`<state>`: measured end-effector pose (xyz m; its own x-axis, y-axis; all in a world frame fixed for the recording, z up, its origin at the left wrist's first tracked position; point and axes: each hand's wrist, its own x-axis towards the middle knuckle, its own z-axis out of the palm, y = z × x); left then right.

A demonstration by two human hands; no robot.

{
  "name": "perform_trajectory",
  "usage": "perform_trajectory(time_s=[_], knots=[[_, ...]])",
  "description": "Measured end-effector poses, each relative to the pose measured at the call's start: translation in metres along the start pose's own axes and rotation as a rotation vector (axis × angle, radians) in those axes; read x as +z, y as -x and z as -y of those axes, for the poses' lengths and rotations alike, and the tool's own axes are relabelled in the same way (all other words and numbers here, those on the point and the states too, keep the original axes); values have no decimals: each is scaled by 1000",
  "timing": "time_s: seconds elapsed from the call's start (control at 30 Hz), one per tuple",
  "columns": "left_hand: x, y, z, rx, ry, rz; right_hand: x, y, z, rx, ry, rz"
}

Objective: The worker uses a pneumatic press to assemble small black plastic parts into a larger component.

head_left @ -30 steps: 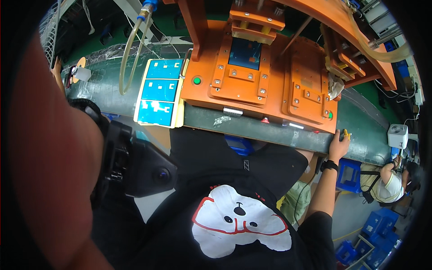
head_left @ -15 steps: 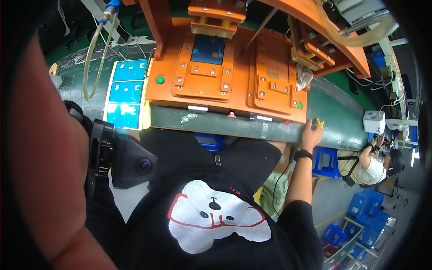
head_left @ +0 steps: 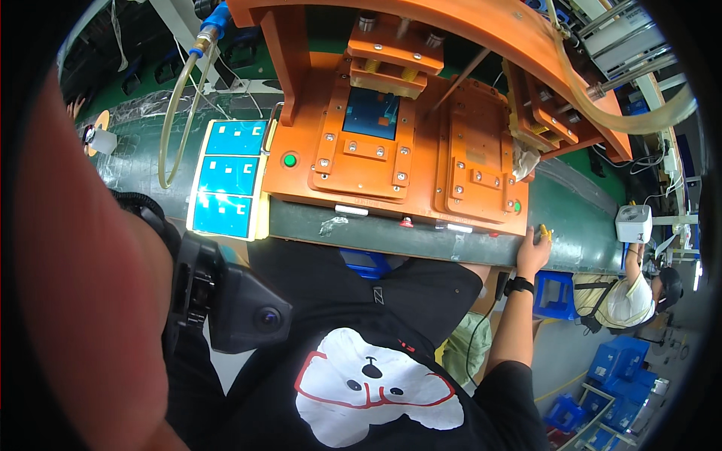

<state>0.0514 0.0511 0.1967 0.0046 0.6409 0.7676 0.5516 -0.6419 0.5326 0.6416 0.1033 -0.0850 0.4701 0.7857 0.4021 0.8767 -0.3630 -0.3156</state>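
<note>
My right hand rests at the front edge of the green bench, just beyond the right corner of an orange press machine. Its fingers reach forward and apart; small yellow coverings or a yellow bit show at the fingertips, and I cannot tell which. My left forearm fills the left side, raised close to the camera, its hand out of the picture. In the machine's left fixture lies a dark blue panel under the raised press head. The right fixture shows a bare orange plate.
Three shiny blue panels lie in a row on a pale yellow-edged backing left of the machine. A clear hose hangs above them. A black camera device juts out by my left arm. Farther right sits another person, near a white box.
The whole view has shifted, so the machine and panels appear farther right and lower. My right hand stays at the bench edge; the panels keep their places.
</note>
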Motion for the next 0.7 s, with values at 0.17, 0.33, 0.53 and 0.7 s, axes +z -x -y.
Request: perform_trajectory(time_s=[0.17,0.33,0.53,0.7], knots=[[-2,1,2,23,44,-22,11,-2,-12,-84,10,-54],[-3,5,4,67,102,-55,4,-5,-8,-19,11,-8],[-7,2,2,135,148,-98,4,-1,1,-21,9,-1],[-11,-5,9,230,208,-129,8,-3,-4,-13,-4,-16]])
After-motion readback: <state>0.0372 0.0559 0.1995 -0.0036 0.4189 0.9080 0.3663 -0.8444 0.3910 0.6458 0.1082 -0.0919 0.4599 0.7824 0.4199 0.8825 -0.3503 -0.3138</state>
